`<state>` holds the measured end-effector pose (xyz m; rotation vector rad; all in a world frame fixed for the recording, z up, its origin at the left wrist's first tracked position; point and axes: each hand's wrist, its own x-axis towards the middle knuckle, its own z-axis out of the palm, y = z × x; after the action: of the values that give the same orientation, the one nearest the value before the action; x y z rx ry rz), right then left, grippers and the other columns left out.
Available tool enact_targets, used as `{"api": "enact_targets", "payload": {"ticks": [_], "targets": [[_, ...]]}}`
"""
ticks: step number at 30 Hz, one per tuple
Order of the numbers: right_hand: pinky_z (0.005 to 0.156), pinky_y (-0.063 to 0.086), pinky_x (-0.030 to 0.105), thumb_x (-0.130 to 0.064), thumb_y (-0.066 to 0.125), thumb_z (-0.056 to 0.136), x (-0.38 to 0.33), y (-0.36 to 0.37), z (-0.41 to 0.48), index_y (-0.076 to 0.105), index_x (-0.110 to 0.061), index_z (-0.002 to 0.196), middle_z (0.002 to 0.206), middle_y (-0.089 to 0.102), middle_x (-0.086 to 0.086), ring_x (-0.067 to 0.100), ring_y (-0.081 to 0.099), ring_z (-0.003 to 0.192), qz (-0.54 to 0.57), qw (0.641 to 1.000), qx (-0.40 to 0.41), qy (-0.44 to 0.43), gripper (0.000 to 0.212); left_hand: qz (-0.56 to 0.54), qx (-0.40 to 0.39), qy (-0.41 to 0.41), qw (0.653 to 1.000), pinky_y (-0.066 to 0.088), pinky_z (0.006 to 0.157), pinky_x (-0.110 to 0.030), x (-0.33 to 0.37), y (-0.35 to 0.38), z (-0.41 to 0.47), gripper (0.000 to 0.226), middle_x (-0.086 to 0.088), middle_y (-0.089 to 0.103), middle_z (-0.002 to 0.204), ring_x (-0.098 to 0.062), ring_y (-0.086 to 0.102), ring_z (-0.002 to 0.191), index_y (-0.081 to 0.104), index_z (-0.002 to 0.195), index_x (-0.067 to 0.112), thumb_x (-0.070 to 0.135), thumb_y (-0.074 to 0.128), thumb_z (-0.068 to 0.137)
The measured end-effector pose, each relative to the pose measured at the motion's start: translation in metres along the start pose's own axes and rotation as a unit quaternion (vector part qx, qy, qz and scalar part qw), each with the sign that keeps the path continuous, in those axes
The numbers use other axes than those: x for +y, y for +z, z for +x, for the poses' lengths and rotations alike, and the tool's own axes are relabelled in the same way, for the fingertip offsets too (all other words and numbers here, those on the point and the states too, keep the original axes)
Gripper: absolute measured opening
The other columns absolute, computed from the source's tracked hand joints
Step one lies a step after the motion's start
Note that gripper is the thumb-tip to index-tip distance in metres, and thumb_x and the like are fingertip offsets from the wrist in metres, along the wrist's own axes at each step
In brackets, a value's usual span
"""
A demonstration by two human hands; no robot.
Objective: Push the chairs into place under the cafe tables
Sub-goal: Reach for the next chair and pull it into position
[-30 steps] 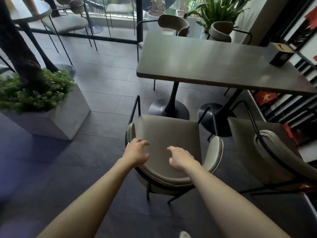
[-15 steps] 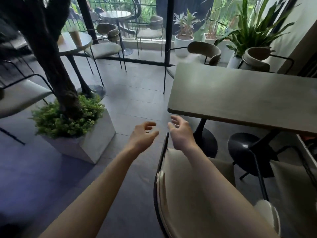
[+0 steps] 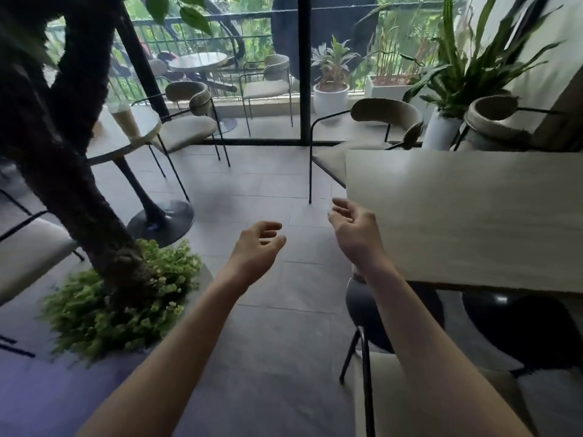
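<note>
A rectangular pale cafe table [image 3: 467, 216] fills the right side. A beige padded chair with a black metal frame [image 3: 366, 367] sits below it at the bottom right, its seat partly hidden by my right forearm. Across the table stands another beige chair [image 3: 383, 116], tucked against the far edge. My left hand [image 3: 257, 249] hovers over the floor, fingers curled apart, holding nothing. My right hand [image 3: 355, 233] hangs beside the table's left edge, also empty with fingers apart.
A planter with a dark tree trunk and green foliage [image 3: 120, 298] stands at the left. Behind it are a round table [image 3: 126, 134] with a drink on it and its chair [image 3: 189, 121]. Potted plants [image 3: 331, 83] line the glass wall. A chair seat [image 3: 28, 253] juts in at the far left.
My hands have lifted off the near chair's backrest and hang free. The view has risen and turned left, so the near chair has dropped to the bottom right corner.
</note>
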<state>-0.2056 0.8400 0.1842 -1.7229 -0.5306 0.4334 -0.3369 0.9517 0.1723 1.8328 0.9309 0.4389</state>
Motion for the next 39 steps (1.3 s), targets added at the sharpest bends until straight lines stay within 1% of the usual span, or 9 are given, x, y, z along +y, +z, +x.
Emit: {"api": "enact_targets", "payload": {"ticks": [5, 9, 14, 19, 25, 29, 32, 36, 39], "targets": [[0.096, 0.05, 0.033, -0.017, 0.051, 0.093, -0.005, 0.024, 0.08, 0.057, -0.012, 0.13, 0.128, 0.061, 0.004, 0.016, 0.058, 0.112, 0.0, 0.998, 0.051, 0.021, 0.037, -0.004, -0.02, 0.032, 0.999, 0.043, 0.082, -0.024, 0.017, -0.008, 0.1, 0.029, -0.005, 0.063, 0.118, -0.014, 0.059, 0.102, 0.061, 0.119, 0.018, 0.022, 0.058, 0.09], [0.091, 0.044, 0.023, -0.015, 0.051, 0.094, 0.001, 0.029, 0.152, 0.056, -0.008, 0.13, 0.127, 0.061, 0.008, 0.018, 0.057, 0.117, -0.013, 0.996, 0.08, 0.037, 0.038, -0.012, -0.041, 0.048, 0.998, 0.044, 0.081, -0.023, 0.032, 0.007, 0.181, 0.03, -0.006, 0.063, 0.118, -0.014, 0.059, 0.101, 0.061, 0.12, 0.017, 0.022, 0.058, 0.09], [0.096, 0.048, 0.035, -0.015, 0.052, 0.092, 0.01, 0.026, 0.264, 0.057, -0.006, 0.128, 0.124, 0.063, 0.014, 0.019, 0.06, 0.102, -0.021, 0.994, 0.098, 0.052, 0.038, -0.008, -0.072, 0.053, 0.996, 0.044, 0.078, -0.024, 0.055, 0.036, 0.29, 0.032, -0.008, 0.062, 0.12, -0.015, 0.057, 0.099, 0.059, 0.122, 0.015, 0.021, 0.057, 0.091], [0.092, 0.045, 0.026, -0.015, 0.049, 0.093, 0.003, 0.018, 0.371, 0.056, -0.007, 0.13, 0.124, 0.062, 0.011, 0.015, 0.056, 0.103, -0.04, 0.99, 0.115, 0.064, 0.038, -0.011, -0.077, 0.058, 0.995, 0.046, 0.07, -0.018, 0.087, 0.055, 0.4, 0.033, -0.01, 0.062, 0.12, -0.016, 0.058, 0.097, 0.058, 0.123, 0.013, 0.019, 0.057, 0.091], [0.085, 0.042, 0.023, -0.016, 0.048, 0.094, -0.003, 0.041, 0.489, 0.055, -0.008, 0.132, 0.109, 0.057, 0.002, 0.014, 0.055, 0.1, -0.025, 0.989, 0.128, 0.074, 0.039, -0.011, -0.09, 0.069, 0.994, 0.045, 0.08, -0.025, 0.107, 0.058, 0.526, 0.033, -0.007, 0.061, 0.115, -0.016, 0.058, 0.099, 0.058, 0.123, 0.013, 0.02, 0.057, 0.091], [0.091, 0.045, 0.027, -0.02, 0.048, 0.094, -0.002, 0.074, 0.581, 0.056, -0.01, 0.13, 0.11, 0.058, 0.001, 0.014, 0.055, 0.102, -0.026, 0.986, 0.142, 0.084, 0.038, -0.014, -0.098, 0.069, 0.993, 0.042, 0.077, -0.022, 0.111, 0.054, 0.628, 0.032, -0.004, 0.06, 0.109, -0.016, 0.057, 0.096, 0.058, 0.122, 0.013, 0.018, 0.057, 0.091], [0.089, 0.042, 0.023, -0.018, 0.047, 0.094, -0.005, 0.105, 0.66, 0.054, -0.011, 0.132, 0.113, 0.059, 0.001, 0.012, 0.053, 0.103, -0.029, 0.984, 0.148, 0.091, 0.039, -0.004, -0.112, 0.069, 0.991, 0.043, 0.073, -0.02, 0.111, 0.044, 0.716, 0.03, -0.003, 0.061, 0.107, -0.016, 0.057, 0.097, 0.059, 0.121, 0.013, 0.018, 0.056, 0.091], [0.098, 0.045, 0.034, -0.019, 0.047, 0.092, -0.012, 0.133, 0.748, 0.054, -0.013, 0.131, 0.127, 0.061, 0.009, 0.02, 0.057, 0.11, -0.029, 0.981, 0.169, 0.096, 0.041, 0.032, -0.131, 0.093, 0.986, 0.043, 0.081, -0.025, 0.121, 0.027, 0.816, 0.031, -0.004, 0.061, 0.108, -0.015, 0.056, 0.096, 0.059, 0.122, 0.013, 0.02, 0.056, 0.092], [0.099, 0.044, 0.033, -0.019, 0.047, 0.091, -0.014, 0.153, 0.815, 0.054, -0.014, 0.132, 0.129, 0.061, 0.008, 0.021, 0.057, 0.116, -0.031, 0.977, 0.183, 0.107, 0.041, 0.043, -0.127, 0.102, 0.986, 0.044, 0.082, -0.025, 0.128, 0.021, 0.897, 0.03, -0.002, 0.062, 0.105, -0.016, 0.058, 0.097, 0.06, 0.12, 0.014, 0.021, 0.056, 0.091]]}}
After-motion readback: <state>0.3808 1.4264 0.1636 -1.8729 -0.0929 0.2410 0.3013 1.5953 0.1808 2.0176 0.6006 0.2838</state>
